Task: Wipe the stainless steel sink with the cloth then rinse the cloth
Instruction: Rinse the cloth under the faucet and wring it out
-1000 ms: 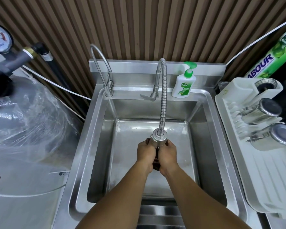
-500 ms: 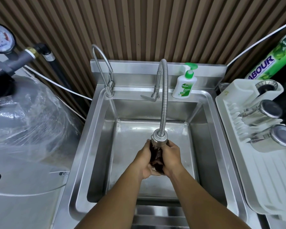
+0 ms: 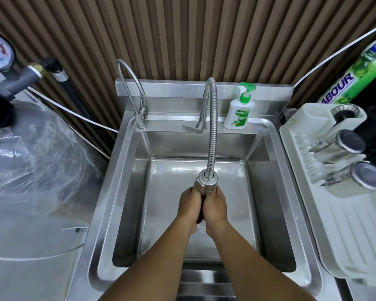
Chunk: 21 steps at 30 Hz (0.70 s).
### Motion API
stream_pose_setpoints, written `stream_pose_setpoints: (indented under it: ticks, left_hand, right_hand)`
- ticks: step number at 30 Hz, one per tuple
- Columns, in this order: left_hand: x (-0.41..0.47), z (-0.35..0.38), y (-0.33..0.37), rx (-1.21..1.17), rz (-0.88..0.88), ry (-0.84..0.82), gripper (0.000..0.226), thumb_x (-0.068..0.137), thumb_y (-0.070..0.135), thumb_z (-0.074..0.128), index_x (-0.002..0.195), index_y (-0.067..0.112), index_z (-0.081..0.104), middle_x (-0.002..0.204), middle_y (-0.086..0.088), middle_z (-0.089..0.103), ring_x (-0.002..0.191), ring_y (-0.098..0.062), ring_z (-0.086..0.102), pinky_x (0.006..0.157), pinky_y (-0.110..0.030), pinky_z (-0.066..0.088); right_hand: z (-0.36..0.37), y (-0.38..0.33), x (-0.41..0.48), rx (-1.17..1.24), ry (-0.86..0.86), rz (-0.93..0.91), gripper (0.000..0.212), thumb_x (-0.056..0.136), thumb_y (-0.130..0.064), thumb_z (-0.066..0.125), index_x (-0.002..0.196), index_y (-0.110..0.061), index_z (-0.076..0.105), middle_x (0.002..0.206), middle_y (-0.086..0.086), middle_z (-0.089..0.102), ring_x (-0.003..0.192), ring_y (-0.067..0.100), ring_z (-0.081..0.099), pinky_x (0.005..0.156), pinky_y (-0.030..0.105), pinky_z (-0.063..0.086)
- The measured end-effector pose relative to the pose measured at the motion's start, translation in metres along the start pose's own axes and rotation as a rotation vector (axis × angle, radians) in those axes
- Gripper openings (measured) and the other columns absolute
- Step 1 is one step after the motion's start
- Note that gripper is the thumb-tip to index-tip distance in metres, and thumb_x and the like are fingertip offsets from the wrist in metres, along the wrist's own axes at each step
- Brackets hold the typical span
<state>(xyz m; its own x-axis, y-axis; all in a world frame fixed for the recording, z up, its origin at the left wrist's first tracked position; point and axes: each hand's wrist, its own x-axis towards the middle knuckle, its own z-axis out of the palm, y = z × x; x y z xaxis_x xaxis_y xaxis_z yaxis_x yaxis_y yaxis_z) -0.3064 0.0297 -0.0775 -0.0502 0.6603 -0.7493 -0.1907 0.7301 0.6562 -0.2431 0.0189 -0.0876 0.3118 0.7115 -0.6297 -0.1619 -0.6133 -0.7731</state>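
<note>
the left hand and right hand squeeze a dark cloth between their curled fingers, inside the steel sink. the faucet's spray head hangs just above the fingertips, hiding their ends.

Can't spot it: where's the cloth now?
In the head view the dark cloth is pressed between the left hand and right hand, just under the flexible tap's spray head, over the middle of the sink.

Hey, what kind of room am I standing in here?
Likely a home kitchen or scullery: a stainless steel sink with a flexible tap, a dish rack holding steel cups, and a handwash bottle.
</note>
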Motion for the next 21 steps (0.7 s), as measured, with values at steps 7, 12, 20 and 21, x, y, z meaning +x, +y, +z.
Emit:
stream_pose_setpoints:
  ticks: [7,12,20,21]
  left_hand:
    - [0.005,0.008,0.004,-0.061,0.028,0.064,0.014,0.087,0.020,0.067,0.079,0.010,0.061,0.070,-0.009,0.061,0.063,-0.024,0.055,0.051,-0.024,0.043]
    - [0.003,0.010,0.002,-0.058,0.030,0.071,0.023,0.080,0.028,0.071,0.078,0.008,0.060,0.072,-0.013,0.059,0.067,-0.025,0.056,0.061,-0.038,0.046]
    - [0.007,0.011,0.003,0.004,0.003,0.063,0.013,0.084,0.017,0.065,0.080,0.008,0.058,0.071,-0.012,0.057,0.065,-0.026,0.054,0.056,-0.032,0.046]
    - [0.007,0.010,0.002,-0.003,0.006,0.065,0.015,0.086,0.018,0.065,0.079,0.007,0.057,0.070,-0.012,0.057,0.064,-0.026,0.054,0.054,-0.029,0.046]
  right_hand:
    - [0.005,-0.014,0.000,0.071,0.046,0.049,0.025,0.086,-0.016,0.063,0.062,-0.017,0.058,0.059,0.002,0.061,0.060,0.023,0.054,0.057,0.031,0.043]
    - [0.002,-0.016,0.000,0.019,0.050,0.101,0.013,0.077,-0.017,0.065,0.067,-0.013,0.059,0.061,0.008,0.058,0.058,0.024,0.050,0.054,0.032,0.040]
    - [0.000,-0.015,0.009,0.006,0.042,0.132,0.018,0.081,-0.008,0.065,0.066,-0.010,0.055,0.062,0.011,0.056,0.059,0.024,0.049,0.051,0.029,0.039]
    - [-0.001,-0.016,0.008,0.000,0.040,0.121,0.018,0.082,-0.009,0.066,0.067,-0.009,0.056,0.063,0.011,0.057,0.058,0.024,0.051,0.051,0.029,0.040]
